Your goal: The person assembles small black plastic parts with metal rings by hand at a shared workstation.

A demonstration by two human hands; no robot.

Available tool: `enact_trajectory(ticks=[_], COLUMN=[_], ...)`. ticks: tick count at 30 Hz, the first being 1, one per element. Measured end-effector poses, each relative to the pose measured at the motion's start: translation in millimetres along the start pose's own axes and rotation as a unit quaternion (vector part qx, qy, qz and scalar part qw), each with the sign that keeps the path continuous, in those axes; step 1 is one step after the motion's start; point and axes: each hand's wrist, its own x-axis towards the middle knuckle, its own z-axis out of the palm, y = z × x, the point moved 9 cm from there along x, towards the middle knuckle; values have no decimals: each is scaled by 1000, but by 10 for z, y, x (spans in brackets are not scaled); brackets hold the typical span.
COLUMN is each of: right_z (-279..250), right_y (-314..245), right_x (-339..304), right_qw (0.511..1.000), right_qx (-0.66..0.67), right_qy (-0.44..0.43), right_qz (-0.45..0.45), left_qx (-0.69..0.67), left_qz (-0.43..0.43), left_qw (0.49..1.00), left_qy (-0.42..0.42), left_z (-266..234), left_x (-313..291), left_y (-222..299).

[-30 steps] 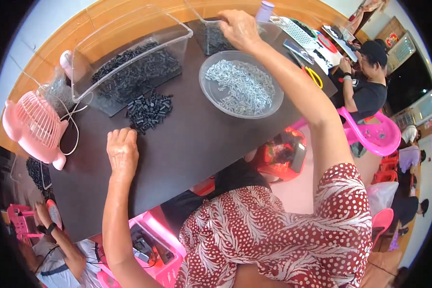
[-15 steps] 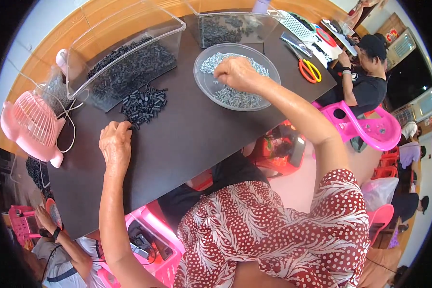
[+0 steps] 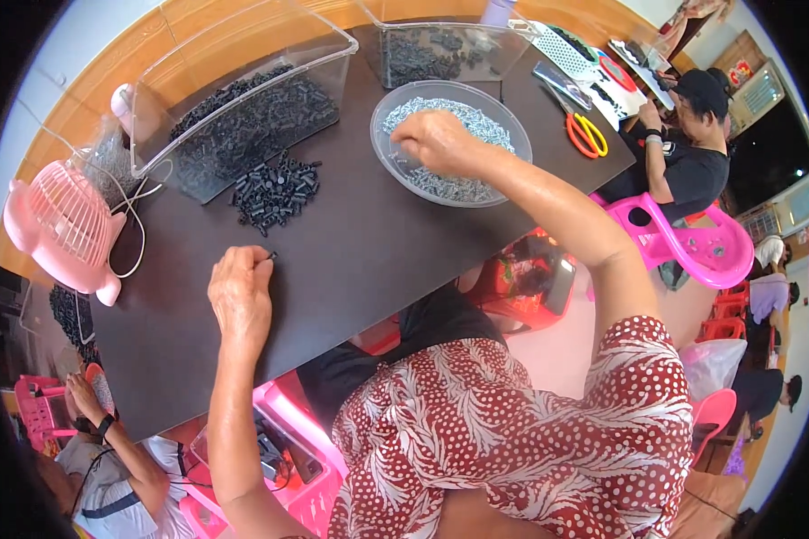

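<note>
My left hand (image 3: 241, 292) is closed, pinching a small black plastic piece (image 3: 272, 255) whose end sticks out at the fingertips. It is just on the near side of a loose pile of short black tube-like plastic pieces (image 3: 277, 191) on the dark table. Over a round clear plastic tray (image 3: 395, 176) is my right hand (image 3: 436, 142), its fingers bunched together. Small silver metal parts (image 3: 454, 187), which look like screws, cover much of the tray's bottom. Whatever the right fingertips grip is too small to make out.
Behind the pile stands a clear bin (image 3: 270, 135) of black pieces, with a second clear bin (image 3: 454, 56) farther right. Yellow-and-red-handled scissors (image 3: 586, 135) lie right of the tray. A pink fan (image 3: 63, 229) with a white cable stands left. Co-workers sit at both sides.
My left hand has drawn back from the black pile, nearer to me and rightward, with a black piece at its fingertips. My right hand stays over the tray, shifted only slightly.
</note>
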Motion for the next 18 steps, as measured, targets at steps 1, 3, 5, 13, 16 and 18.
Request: enact_trajectory(ticks=[1,3,5,13,16,18], right_z=[-12,-139,-126,148,237,168], right_y=[22,144,107,-136,-137,-149], right_x=[-8,-30,-63,-18,4,-21], right_qw=[1000,998,999,997,996,998], right_qx=[-1,-10,-2,-13,-45,-46], right_qy=[0,48,29,-68,-74,-47], right_qz=[1,46,30,16,-9,-4], left_qx=[-28,-94,-135,-561,-625,-643], left_qz=[-11,-80,-132,-287,-294,-301], left_qw=[1000,992,982,777,723,703], left_qy=[8,-11,-20,11,26,28], left_z=[1,58,79,297,366,417], left_x=[-27,-108,-220,-496,-530,-543], left_y=[18,-23,-32,50,83,114])
